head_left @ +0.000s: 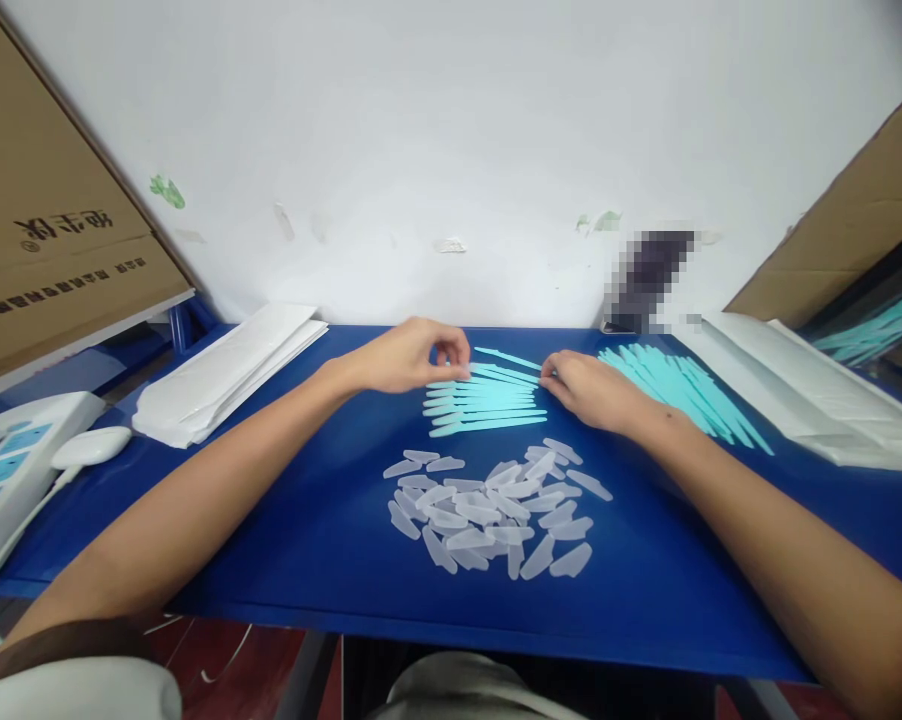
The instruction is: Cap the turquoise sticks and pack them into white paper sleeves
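Slim turquoise sticks, shaped like eyebrow razors (488,403), lie side by side in a row at the middle of the blue table. My left hand (421,355) is closed, thumb and fingertips pinched at the left end of a stick near the top of the row. My right hand (590,388) pinches at the right end of the same sticks, its fingers closed. One more turquoise razor (507,357) lies slanted just beyond the row. Nearer me is a loose pile of small frosted translucent covers (477,513).
A heap of turquoise razors (683,390) lies right of my right hand, beside white packaging sheets (811,390). White flat envelopes (230,375) lie at left, near a power strip (23,460) and white charger (91,447). A phone-like, pixelated object (650,280) leans against the wall.
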`<state>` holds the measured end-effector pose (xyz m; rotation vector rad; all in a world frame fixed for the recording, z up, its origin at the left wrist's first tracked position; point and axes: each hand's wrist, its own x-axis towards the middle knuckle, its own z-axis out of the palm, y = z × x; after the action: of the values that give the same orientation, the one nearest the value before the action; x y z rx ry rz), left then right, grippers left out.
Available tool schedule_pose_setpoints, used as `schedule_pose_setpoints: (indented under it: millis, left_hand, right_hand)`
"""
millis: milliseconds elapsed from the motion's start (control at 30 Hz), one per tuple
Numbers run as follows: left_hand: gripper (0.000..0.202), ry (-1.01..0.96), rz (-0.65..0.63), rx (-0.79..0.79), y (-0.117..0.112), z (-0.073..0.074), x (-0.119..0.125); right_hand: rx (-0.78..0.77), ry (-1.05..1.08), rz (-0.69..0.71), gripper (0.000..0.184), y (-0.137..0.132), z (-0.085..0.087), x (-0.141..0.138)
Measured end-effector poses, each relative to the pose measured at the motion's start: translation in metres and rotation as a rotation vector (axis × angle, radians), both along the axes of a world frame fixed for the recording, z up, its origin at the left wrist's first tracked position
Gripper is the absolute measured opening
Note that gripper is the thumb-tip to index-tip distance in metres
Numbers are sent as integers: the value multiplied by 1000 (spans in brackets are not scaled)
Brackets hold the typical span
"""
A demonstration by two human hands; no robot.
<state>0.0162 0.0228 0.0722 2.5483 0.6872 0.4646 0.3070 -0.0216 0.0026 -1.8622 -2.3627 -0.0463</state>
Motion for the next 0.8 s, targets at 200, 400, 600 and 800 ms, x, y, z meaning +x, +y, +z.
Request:
schedule_pose_setpoints:
  millis: [200,400,600,800]
  left_hand:
    - [30,-344,379,81,43,-50,-10]
    - [36,-467,481,-42,60,-80,-16]
    - [30,-433,512,-167,66,-86,-18]
    - [25,-231,496,-86,57,-81,-13]
  right_hand:
    - [5,37,11,27,-3,1,-2]
    - [76,261,-29,23,-8,10,-11]
    - [173,332,-27,21,-10,17,-9]
    - [295,382,0,16,-4,10,-6]
